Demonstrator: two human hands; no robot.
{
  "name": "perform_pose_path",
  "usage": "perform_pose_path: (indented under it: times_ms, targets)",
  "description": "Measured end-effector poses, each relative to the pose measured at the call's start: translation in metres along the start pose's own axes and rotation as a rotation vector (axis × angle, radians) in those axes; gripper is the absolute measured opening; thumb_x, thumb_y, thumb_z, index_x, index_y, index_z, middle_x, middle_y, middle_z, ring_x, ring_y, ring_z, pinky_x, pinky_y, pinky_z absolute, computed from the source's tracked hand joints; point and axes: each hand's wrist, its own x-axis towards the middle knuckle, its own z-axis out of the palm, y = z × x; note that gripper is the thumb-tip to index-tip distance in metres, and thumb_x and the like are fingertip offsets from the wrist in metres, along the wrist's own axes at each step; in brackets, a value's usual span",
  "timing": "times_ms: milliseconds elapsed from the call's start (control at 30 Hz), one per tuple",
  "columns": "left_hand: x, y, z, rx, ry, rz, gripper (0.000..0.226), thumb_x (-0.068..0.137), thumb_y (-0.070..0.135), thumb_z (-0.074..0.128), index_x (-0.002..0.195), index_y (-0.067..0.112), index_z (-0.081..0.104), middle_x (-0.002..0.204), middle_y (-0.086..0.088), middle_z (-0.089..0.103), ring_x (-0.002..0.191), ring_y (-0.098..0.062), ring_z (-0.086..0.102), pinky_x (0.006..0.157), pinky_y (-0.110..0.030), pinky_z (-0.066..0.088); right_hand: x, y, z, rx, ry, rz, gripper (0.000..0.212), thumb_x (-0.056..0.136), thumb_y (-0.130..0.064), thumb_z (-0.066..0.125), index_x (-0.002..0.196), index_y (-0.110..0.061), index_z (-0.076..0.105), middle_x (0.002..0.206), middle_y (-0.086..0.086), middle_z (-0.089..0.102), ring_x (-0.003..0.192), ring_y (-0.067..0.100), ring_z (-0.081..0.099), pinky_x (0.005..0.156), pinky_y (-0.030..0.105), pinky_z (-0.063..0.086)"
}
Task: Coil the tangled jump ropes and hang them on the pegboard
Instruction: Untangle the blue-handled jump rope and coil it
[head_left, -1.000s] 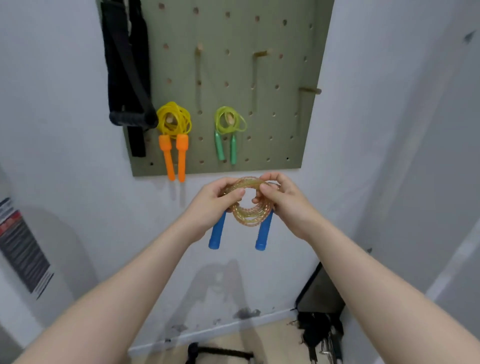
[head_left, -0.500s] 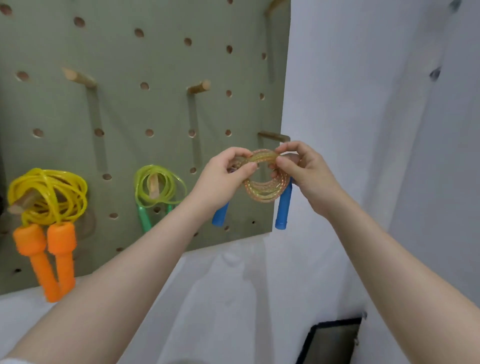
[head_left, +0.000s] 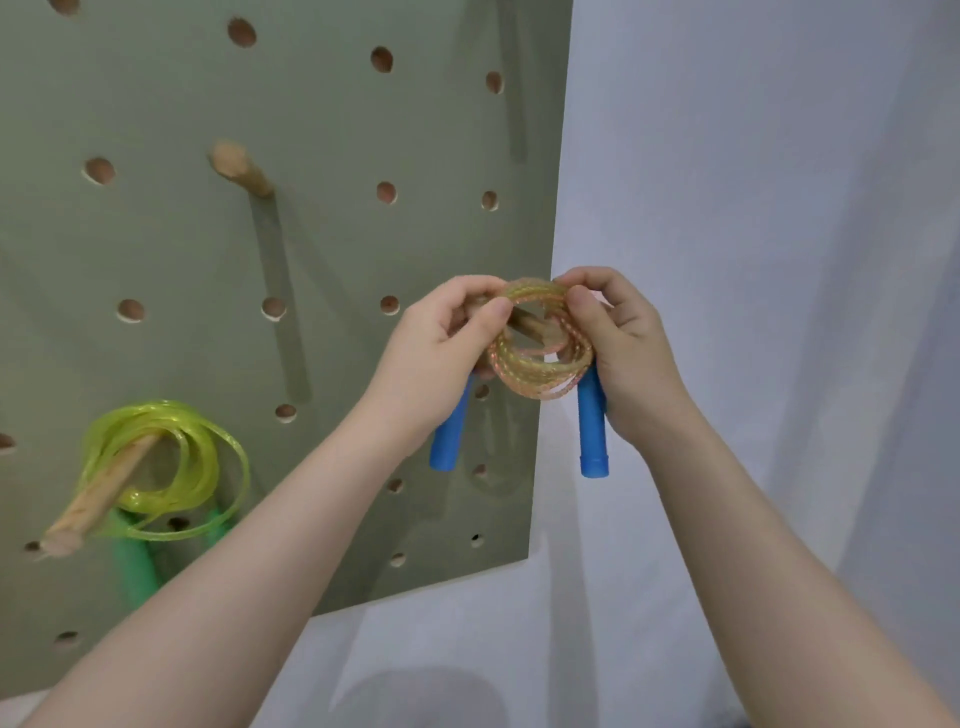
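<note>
Now left hand (head_left: 436, 353) and right hand (head_left: 618, 343) both pinch the coiled blue-handled jump rope (head_left: 540, 358) around a wooden peg (head_left: 527, 325) at the pegboard's (head_left: 332, 249) right edge.

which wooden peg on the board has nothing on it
The upper wooden peg is bare. The lower-left peg carries the green rope coil; the one between the hands sits inside the glittery coil.
</note>
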Motion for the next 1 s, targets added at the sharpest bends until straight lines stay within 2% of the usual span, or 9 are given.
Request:
perform_pose_path:
  times_ms: [67, 167, 367, 467, 533, 700, 833, 933, 1000]
  targets:
    - [-0.004, 0.000, 0.008, -0.109, 0.013, -0.038, 0.012, 0.093, 0.011, 0.052, 0.097, 0.015, 0.063, 0.066, 0.005, 0.061, 0.059, -0.007, 0.053, 0.056, -0.016, 0.046, -0.002, 0.010, -0.009, 0.167, -0.097, 0.085, 0.014, 0.096, -0.011, 0.046, 0.091, -0.017, 0.056, 0.064, -0.009, 0.064, 0.055, 0.002, 0.057, 0.055, 0.016, 0.047]
    - [0.000, -0.002, 0.014, -0.051, 0.075, -0.002, 0.012, 0.092, 0.012, 0.055, 0.096, 0.018, 0.064, 0.071, 0.009, 0.064, 0.065, -0.009, 0.055, 0.061, -0.018, 0.047, 0.008, 0.019, -0.017, 0.277, -0.181, 0.081, 0.008, 0.091, -0.016, 0.049, 0.092, -0.019, 0.056, 0.068, -0.005, 0.063, 0.058, 0.004, 0.056, 0.058, 0.017, 0.048]
    - [0.020, -0.036, 0.010, 0.673, 0.274, 0.269, 0.027, 0.093, 0.020, 0.052, 0.116, 0.011, 0.062, 0.104, -0.004, 0.063, 0.093, -0.003, 0.051, 0.084, -0.008, 0.037, 0.037, 0.052, -0.003, -0.330, -0.005, -0.227, 0.012, 0.092, -0.015, 0.050, 0.096, -0.024, 0.057, 0.096, -0.006, 0.057, 0.081, 0.001, 0.053, 0.076, 0.018, 0.043]
    - [0.026, -0.047, 0.014, 1.006, 0.482, 0.345, 0.033, 0.092, 0.022, 0.049, 0.122, 0.016, 0.060, 0.122, -0.015, 0.054, 0.109, -0.020, 0.048, 0.093, -0.037, 0.037, 0.046, 0.072, 0.014, -0.677, 0.264, -0.476, 0.024, 0.087, -0.017, 0.053, 0.110, -0.023, 0.058, 0.127, 0.006, 0.049, 0.109, 0.015, 0.040, 0.095, 0.028, 0.031]
    - [0.032, -0.054, 0.015, 1.261, 0.557, 0.312, 0.038, 0.093, 0.028, 0.042, 0.129, 0.027, 0.054, 0.144, -0.017, 0.040, 0.128, -0.037, 0.035, 0.101, -0.049, 0.026, 0.053, 0.078, 0.026, -0.747, 0.298, -0.532, 0.037, 0.088, -0.016, 0.048, 0.123, -0.029, 0.048, 0.143, 0.011, 0.039, 0.127, 0.023, 0.027, 0.106, 0.032, 0.019]
    - [0.039, -0.057, 0.010, 1.410, 0.452, 0.177, 0.047, 0.095, 0.035, 0.031, 0.142, 0.031, 0.036, 0.154, -0.012, 0.024, 0.140, -0.039, 0.019, 0.110, -0.055, 0.011, 0.056, 0.081, 0.031, -0.783, 0.137, -0.429, 0.057, 0.090, -0.027, 0.024, 0.146, -0.019, 0.027, 0.156, 0.007, 0.018, 0.143, 0.028, 0.010, 0.116, 0.045, 0.007]
    - [0.020, -0.044, 0.008, 1.218, 0.306, 0.052, 0.062, 0.091, 0.047, 0.018, 0.148, 0.031, -0.001, 0.159, 0.000, -0.003, 0.145, -0.020, -0.006, 0.115, -0.041, -0.004, 0.034, 0.085, 0.026, -0.683, 0.100, -0.345, 0.067, 0.094, -0.027, 0.036, 0.149, -0.011, 0.002, 0.158, 0.007, 0.007, 0.145, 0.025, -0.002, 0.116, 0.042, -0.002]
    - [-0.018, -0.027, -0.003, 1.016, 0.213, 0.076, 0.069, 0.090, 0.048, 0.025, 0.149, 0.022, 0.001, 0.159, -0.002, 0.003, 0.146, -0.014, 0.003, 0.117, -0.034, 0.008, -0.004, 0.082, 0.023, -0.526, 0.030, -0.372, 0.069, 0.091, -0.036, 0.039, 0.146, -0.017, 0.002, 0.155, 0.005, 0.012, 0.141, 0.011, -0.001, 0.117, 0.037, 0.001]
    - [-0.050, -0.022, -0.015, 1.094, 0.105, 0.119, 0.065, 0.091, 0.040, 0.032, 0.149, 0.015, 0.016, 0.157, -0.007, 0.017, 0.143, -0.019, 0.019, 0.115, -0.037, 0.021, -0.039, 0.079, 0.021, -0.461, -0.001, -0.388, 0.063, 0.089, -0.031, 0.040, 0.145, -0.019, 0.014, 0.151, -0.001, 0.017, 0.141, 0.010, 0.006, 0.118, 0.037, 0.009]
